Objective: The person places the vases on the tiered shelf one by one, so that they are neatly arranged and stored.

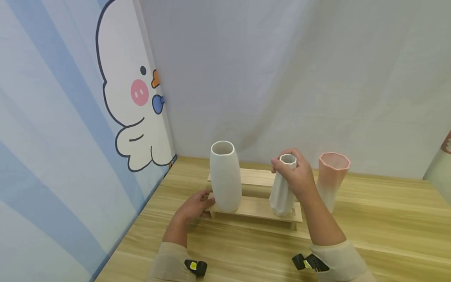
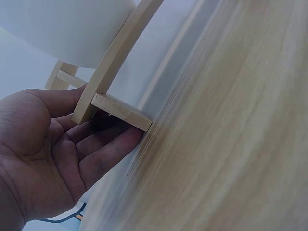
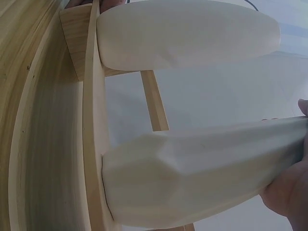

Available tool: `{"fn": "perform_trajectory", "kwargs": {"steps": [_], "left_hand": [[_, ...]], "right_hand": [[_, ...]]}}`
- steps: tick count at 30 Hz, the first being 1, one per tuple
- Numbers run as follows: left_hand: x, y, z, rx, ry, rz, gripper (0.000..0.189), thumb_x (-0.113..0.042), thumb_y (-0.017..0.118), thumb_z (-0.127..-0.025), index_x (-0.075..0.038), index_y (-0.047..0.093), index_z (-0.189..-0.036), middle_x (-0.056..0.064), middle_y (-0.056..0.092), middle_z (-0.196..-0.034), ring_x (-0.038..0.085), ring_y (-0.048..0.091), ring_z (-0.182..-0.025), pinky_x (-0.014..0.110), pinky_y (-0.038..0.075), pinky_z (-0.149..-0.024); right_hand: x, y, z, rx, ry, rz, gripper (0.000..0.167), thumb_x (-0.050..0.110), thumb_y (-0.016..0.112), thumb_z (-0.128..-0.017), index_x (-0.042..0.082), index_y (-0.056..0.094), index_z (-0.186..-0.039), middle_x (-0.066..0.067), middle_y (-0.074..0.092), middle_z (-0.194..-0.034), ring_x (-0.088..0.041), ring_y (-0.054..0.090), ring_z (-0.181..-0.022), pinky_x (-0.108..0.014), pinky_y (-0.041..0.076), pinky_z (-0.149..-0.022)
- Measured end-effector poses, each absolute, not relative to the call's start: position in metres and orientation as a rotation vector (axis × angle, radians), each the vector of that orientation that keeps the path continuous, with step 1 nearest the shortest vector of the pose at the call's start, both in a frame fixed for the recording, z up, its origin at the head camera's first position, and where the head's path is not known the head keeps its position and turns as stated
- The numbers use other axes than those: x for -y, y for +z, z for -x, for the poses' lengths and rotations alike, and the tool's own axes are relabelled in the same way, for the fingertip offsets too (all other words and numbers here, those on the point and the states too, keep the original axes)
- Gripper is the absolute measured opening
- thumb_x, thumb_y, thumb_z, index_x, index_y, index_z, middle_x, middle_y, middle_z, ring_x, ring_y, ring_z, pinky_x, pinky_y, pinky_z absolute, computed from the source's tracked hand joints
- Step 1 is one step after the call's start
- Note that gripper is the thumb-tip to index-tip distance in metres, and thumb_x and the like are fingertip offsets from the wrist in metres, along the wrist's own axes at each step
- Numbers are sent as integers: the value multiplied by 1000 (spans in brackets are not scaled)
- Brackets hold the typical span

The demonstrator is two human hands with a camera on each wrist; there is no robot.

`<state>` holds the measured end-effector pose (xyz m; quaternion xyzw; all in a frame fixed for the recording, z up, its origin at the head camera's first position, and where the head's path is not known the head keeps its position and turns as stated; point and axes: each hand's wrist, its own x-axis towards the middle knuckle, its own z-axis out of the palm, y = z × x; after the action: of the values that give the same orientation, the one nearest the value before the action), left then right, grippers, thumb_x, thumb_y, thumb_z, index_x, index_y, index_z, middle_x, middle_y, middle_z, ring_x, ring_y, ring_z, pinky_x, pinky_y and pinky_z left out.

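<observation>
A small two-step wooden shelf [image 1: 258, 207] stands on the table, with two white vases on its lower step. My left hand [image 1: 195, 204] holds the shelf's left end; in the left wrist view its thumb and fingers are about the end of the plank and its leg [image 2: 122, 111]. Near that end stands a tall, smooth white vase [image 1: 226, 178], upright. At the right end, my right hand [image 1: 297, 172] grips the narrow neck of a faceted white vase [image 1: 282, 197]. In the right wrist view this faceted vase's base [image 3: 137, 185] meets the step.
Just right of the shelf, a pink-and-white vase [image 1: 332, 172] stands on the wooden table [image 1: 387, 219], partly behind my right forearm. A pale curtain [image 1: 282, 78] hangs behind the table. On the left is a blue striped cloth [image 1: 53, 137] with a cartoon duck.
</observation>
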<state>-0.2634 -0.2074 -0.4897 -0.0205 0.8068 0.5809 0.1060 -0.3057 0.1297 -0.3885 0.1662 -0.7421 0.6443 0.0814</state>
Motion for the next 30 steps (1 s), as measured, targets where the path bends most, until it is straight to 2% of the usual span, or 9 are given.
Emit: {"fn": "perform_trajectory", "kwargs": {"steps": [5,10,13,17,22,30], "left_hand": [[207,-489,263,-2375,1712,76,55,-35,62,-97,-14,46,-145,18,44,-149,32,58,-122,46,56,-90],[208,-489,263,-2368,1712,63,57,-36,63,-96,-14,46,-146,19,44,-149,32,58,-122,46,57,-90],[208,-488,262,-2357,1717,38,57,-36,63,-97,-13,45,-146,19,46,-148,32,59,-120,45,57,-89],[208,-488,263,-2348,1724,16,56,-34,62,-97,-12,44,-146,19,48,-145,31,60,-118,45,57,-89],[207,-489,264,-2351,1728,24,56,-35,62,-97,-13,44,-146,19,46,-147,31,60,-118,45,57,-88],[207,-491,266,-2359,1730,36,54,-33,61,-98,-14,46,-145,18,46,-147,31,60,-118,44,58,-86]], "right_hand": [[-129,-388,304,2227,1935,-478,38,44,73,-87,16,55,-105,-2,69,-85,-21,65,-83,-39,53,-74],[-130,-386,302,2223,1953,-493,47,39,72,-89,11,51,-120,-4,66,-97,-18,66,-88,-37,55,-75],[-131,-386,302,2167,1985,-530,49,33,71,-91,9,47,-126,0,63,-103,-14,64,-91,-32,55,-77],[-133,-387,304,2019,2029,-615,42,17,67,-94,8,45,-128,4,64,-108,-9,65,-95,-23,55,-77],[-142,-384,305,1833,2012,-730,39,4,59,-94,5,45,-130,-3,65,-114,-13,64,-106,-19,51,-85],[-172,-368,305,1811,1810,-712,48,8,61,-92,8,44,-137,-6,61,-126,-14,56,-115,-24,43,-99]]}}
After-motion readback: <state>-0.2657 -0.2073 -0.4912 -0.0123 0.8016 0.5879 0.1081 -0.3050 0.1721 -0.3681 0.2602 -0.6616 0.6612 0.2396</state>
